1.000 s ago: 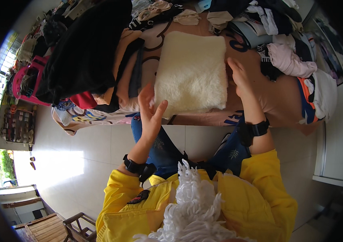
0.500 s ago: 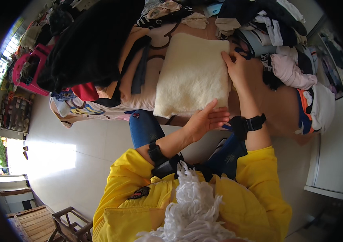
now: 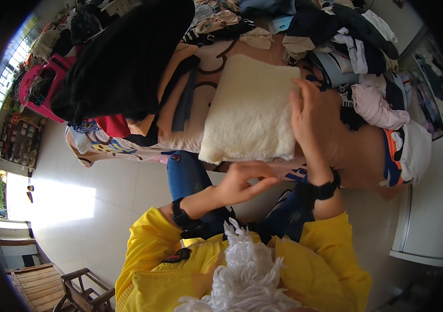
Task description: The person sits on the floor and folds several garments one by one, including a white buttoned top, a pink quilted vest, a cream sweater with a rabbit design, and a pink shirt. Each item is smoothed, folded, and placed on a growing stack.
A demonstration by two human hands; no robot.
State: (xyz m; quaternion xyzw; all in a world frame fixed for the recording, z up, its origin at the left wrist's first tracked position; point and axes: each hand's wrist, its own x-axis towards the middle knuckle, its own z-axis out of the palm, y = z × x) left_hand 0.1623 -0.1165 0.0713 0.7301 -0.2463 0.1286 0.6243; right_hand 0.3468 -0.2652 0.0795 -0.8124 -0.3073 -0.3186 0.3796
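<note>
A cream fluffy folded garment (image 3: 252,109) lies on the patterned bedding in front of me. My right hand (image 3: 304,112) is at its right edge, fingers stretched out along the side and holding nothing. Just off the near edge of the cloth is my left hand (image 3: 247,182). Its fingers are bent and its thumb stands apart from them, with nothing between.
To the left rises a pile of folded clothes topped by a large black garment (image 3: 127,62). Loose clothes, among them a pink garment (image 3: 380,106), lie at the right. A pink plastic chair (image 3: 39,93) stands far left, a wooden chair (image 3: 88,291) lower left.
My left hand has drawn back from the garment's near edge toward me. My right hand has gone from a pinch at the right edge to stretched fingers, slightly nearer me.
</note>
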